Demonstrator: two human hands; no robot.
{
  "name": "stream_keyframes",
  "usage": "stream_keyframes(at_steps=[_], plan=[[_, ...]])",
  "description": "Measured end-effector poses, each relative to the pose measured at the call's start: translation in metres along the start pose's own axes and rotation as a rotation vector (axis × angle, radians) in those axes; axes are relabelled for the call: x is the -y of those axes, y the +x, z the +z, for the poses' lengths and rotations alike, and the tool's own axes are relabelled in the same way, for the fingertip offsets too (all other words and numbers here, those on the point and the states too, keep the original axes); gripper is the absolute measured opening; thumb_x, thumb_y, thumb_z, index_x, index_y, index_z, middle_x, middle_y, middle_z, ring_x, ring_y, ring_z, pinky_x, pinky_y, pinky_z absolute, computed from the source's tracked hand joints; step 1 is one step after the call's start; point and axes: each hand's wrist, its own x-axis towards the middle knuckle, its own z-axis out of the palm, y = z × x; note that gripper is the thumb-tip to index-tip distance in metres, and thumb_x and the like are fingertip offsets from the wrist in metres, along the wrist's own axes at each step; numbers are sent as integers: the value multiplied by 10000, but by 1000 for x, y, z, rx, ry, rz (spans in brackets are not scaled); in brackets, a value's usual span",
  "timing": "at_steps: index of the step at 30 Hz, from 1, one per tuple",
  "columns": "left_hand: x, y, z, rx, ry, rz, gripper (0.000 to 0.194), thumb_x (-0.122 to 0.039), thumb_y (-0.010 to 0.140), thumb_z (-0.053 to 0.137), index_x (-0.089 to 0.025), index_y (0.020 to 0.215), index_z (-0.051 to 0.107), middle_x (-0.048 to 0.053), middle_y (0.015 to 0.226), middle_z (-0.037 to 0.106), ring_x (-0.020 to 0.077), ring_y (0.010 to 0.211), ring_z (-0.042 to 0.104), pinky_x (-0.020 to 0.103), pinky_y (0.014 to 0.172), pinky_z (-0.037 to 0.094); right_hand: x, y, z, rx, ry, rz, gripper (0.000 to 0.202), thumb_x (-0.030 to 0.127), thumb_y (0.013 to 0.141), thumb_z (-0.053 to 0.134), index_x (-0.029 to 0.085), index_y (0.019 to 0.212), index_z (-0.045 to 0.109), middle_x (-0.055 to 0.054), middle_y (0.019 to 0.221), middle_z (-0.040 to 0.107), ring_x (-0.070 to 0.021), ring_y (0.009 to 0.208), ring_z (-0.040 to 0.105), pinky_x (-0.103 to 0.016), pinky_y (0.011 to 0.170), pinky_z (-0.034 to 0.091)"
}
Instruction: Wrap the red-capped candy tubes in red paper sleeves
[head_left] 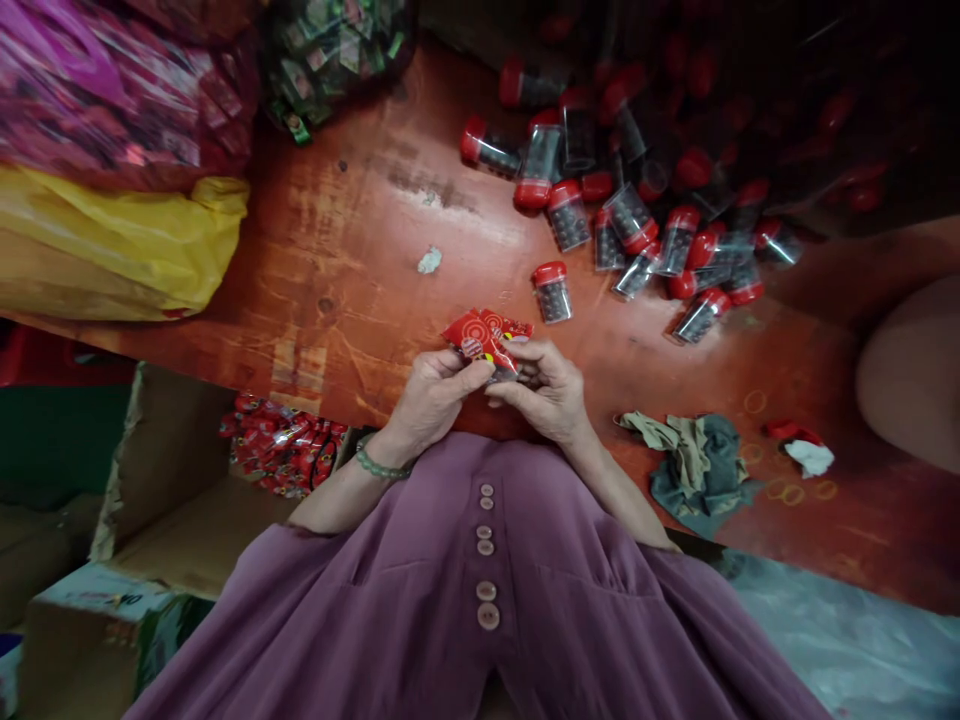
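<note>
Between my hands, over the table's near edge, is a small red printed packet [480, 335]. My left hand [439, 395] pinches its lower left part with thumb and fingers. On the other side, my right hand [547, 388] has its fingers closed on the packet's right part; some fingertips are hidden behind it. A clear jar [553, 295] with a red lid and small dark round pieces inside lies just beyond my right hand. Farther right is a heap of similar red-lidded jars [630, 217].
Bulging pink [172, 110] and yellow bags [120, 240] fill the table's left end. At lower left, a cardboard box [195, 500] holds red packets [289, 440]. Crumpled cloths [697, 460] and rubber bands [791, 493] lie on the reddish table [360, 260].
</note>
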Motion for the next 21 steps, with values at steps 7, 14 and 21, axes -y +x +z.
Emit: stream_keyframes(at_steps=[7, 14, 21], plan=[[10, -5, -10, 17, 44, 22, 278, -403, 665, 847, -187, 831, 789, 35, 807, 768, 130, 723, 670, 264, 768, 550, -8, -1, 6, -99, -148, -210, 284, 349, 794, 786, 243, 1024, 657, 52, 714, 699, -88, 487, 625, -199, 478, 520], [-7, -43, -41, -83, 284, 9, 258, -377, 698, 820, -189, 874, 797, 55, 891, 784, 191, 800, 714, 296, 802, 567, 9, -1, 12, 209, -371, -304, 363, 354, 839, 745, 204, 1145, 619, 21, 782, 700, -79, 545, 587, -190, 536, 505], [-38, -136, -153, -528, 787, -107, 213, -455, 636, 828, -395, 834, 776, -117, 796, 770, 240, 783, 674, 367, 714, 542, 4, 3, -20, 48, -957, -332, 323, 353, 909, 652, 201, 1194, 650, -127, 1116, 728, -263, 1048, 665, -437, 906, 515]])
